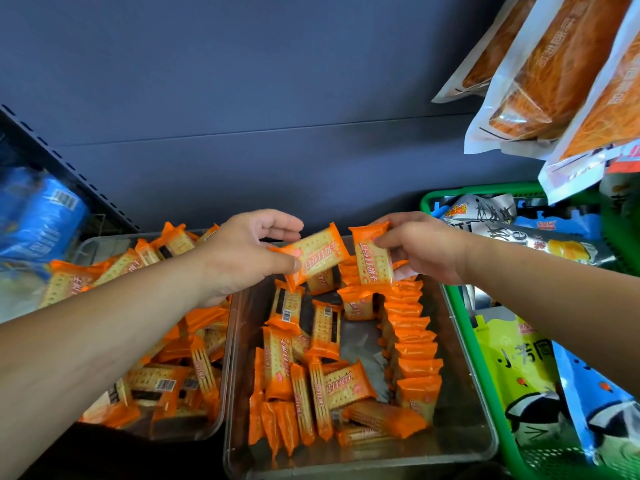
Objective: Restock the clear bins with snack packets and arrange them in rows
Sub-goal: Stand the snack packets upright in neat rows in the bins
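Two clear bins sit side by side on the shelf. The middle clear bin (pixel 464 441) holds several orange cracker packets, some loose on its floor and a row (pixel 414 344) standing on edge along its right wall. The left clear bin (pixel 221 403) is heaped with the same orange packets. My left hand (pixel 249 251) pinches one orange packet (pixel 317 254) above the back of the middle bin. My right hand (pixel 419 247) grips a second orange packet (pixel 372 261), held upright at the far end of the standing row.
A green basket (pixel 485 368) with large snack bags stands right of the middle bin. Big orange-and-white bags (pixel 554 74) hang at the upper right. Blue packs (pixel 38 216) lie at the far left. A dark back panel rises behind the bins.
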